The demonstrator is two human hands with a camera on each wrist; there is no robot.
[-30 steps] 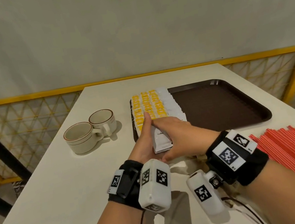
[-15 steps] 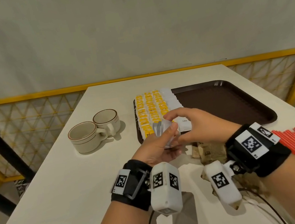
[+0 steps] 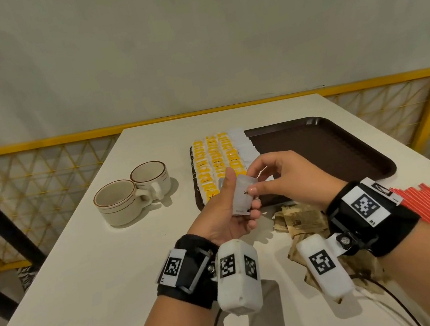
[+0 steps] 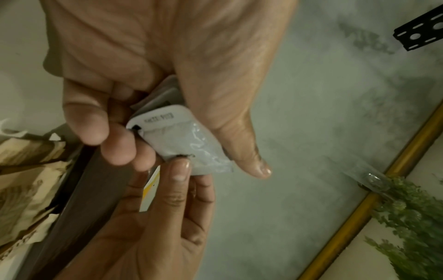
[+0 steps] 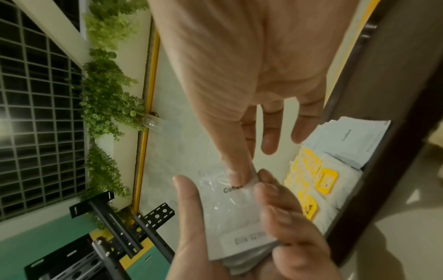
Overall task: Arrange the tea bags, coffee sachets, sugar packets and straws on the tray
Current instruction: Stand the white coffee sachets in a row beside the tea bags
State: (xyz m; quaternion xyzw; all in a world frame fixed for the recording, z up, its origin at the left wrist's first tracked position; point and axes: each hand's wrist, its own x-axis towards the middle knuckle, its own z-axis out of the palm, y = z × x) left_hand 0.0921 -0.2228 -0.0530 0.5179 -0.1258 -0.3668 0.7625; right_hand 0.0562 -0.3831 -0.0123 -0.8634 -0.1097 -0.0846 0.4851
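Small white foil coffee sachets (image 3: 240,198) sit stacked in the left hand (image 3: 225,218), fingers curled round them, above the white bench (image 3: 83,272); the right hand (image 3: 285,179) pinches the top sachet. The dark brown plastic tray (image 3: 334,147) lies at 12 o'clock.

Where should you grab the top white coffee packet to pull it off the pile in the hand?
Probably by its far top edge, coming from above. The left hand grips the stack of coffee sachets low down, thumb along one side, so only that top edge is free. The right hand already pinches there.
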